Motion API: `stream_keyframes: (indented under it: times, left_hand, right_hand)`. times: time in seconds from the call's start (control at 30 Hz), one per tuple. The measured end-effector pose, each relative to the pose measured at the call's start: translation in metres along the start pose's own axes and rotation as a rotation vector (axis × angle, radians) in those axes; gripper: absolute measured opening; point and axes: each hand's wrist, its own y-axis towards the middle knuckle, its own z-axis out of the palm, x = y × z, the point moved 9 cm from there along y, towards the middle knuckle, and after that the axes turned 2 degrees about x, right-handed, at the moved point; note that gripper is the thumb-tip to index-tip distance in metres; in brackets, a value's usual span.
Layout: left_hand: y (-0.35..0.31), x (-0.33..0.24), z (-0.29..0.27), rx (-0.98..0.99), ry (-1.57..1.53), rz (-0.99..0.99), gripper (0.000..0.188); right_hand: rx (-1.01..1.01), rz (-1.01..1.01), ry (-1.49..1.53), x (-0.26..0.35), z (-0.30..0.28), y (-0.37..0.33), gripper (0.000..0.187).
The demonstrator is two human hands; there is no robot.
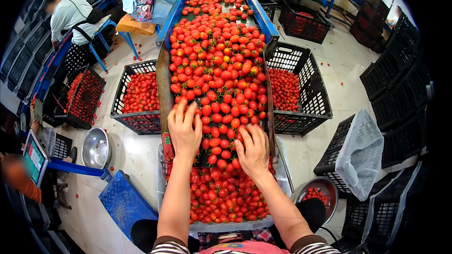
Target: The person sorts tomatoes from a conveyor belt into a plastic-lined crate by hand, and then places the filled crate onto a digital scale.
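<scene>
Small red oval cherry tomatoes, some with green stems, cover a long sloping metal chute in front of me. My left hand rests on the tomatoes by the chute's left wall, palm down with fingers apart. On the right side, my right hand lies over the tomatoes near the other wall, its fingers loosely spread and the thumb out. Neither hand grips a tomato that I can see. Below the chute's end, more tomatoes fill a container with a pale plastic liner close to my body.
Black crates of tomatoes flank the chute, one left and one right. A lined crate and a metal bowl stand at right. At left are a steel basin and a blue platform scale. Other people work beyond.
</scene>
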Motion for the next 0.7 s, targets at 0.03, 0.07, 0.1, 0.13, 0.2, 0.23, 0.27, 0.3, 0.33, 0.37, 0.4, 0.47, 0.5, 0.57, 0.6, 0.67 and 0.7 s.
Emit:
stream_keyframes:
  times: [0.03,0.07,0.1,0.13,0.2,0.23,0.27,0.3,0.33,0.37,0.4,0.47,0.5,0.57,0.6,0.67,0.7]
  left_hand:
    - [0.008,0.002,0.006,-0.063,0.077,0.01,0.033]
    - [0.011,0.003,0.019,-0.034,0.17,-0.015,0.043]
    - [0.014,-0.002,0.032,0.046,0.211,-0.016,0.044]
    - [0.012,-0.006,0.04,0.07,0.185,-0.052,0.044]
    - [0.006,-0.012,0.05,0.121,0.133,-0.08,0.042]
    - [0.002,-0.018,0.049,0.134,0.119,-0.057,0.044]
    - [-0.005,-0.021,0.051,0.198,0.084,-0.033,0.044]
    - [-0.012,-0.023,0.05,0.261,0.055,-0.006,0.044]
    - [-0.018,-0.029,0.048,0.313,0.008,0.012,0.044]
    - [-0.021,-0.04,0.038,0.292,0.047,0.106,0.038]
    - [-0.019,-0.041,0.03,0.295,-0.009,0.075,0.034]
    - [-0.009,-0.047,0.021,0.165,-0.062,0.086,0.026]
    - [-0.005,-0.038,0.031,0.212,-0.053,0.033,0.031]
    - [0.02,-0.04,0.032,0.011,0.169,0.113,0.039]
    - [0.032,-0.038,0.042,0.008,0.165,0.068,0.047]
    - [0.046,-0.045,0.06,0.023,0.16,0.058,0.052]
    - [0.047,-0.05,0.069,0.078,0.148,0.084,0.053]
  right_hand:
    - [0.087,0.011,0.144,-0.002,0.009,-0.004,0.019]
    - [0.127,0.084,0.284,-0.004,0.013,-0.007,0.018]
    - [0.077,0.084,0.313,-0.004,0.011,-0.006,0.018]
    - [0.003,0.041,0.188,0.0,0.004,-0.003,0.018]
    - [-0.071,0.001,0.061,0.004,-0.004,0.003,0.019]
    - [-0.038,0.0,-0.012,0.003,-0.001,0.004,0.019]
    - [-0.004,-0.002,-0.084,0.001,0.002,0.004,0.02]
    - [-0.008,0.003,-0.08,-0.002,0.003,0.002,0.02]
    - [0.012,0.019,0.067,-0.01,0.008,-0.001,0.02]
    - [0.029,0.036,0.214,-0.018,0.01,-0.005,0.021]
    - [0.155,0.144,0.299,-0.025,0.02,-0.01,0.021]
    - [0.112,0.128,0.291,-0.02,0.016,-0.011,0.021]
    - [0.073,0.102,0.288,-0.014,0.013,-0.011,0.022]
    - [0.065,0.021,0.137,0.002,0.014,-0.006,0.035]
    - [0.095,0.057,0.14,-0.003,0.017,-0.007,0.042]
    - [0.116,0.087,0.143,-0.01,0.019,-0.007,0.049]
    - [0.126,0.101,0.164,-0.014,0.022,-0.01,0.053]
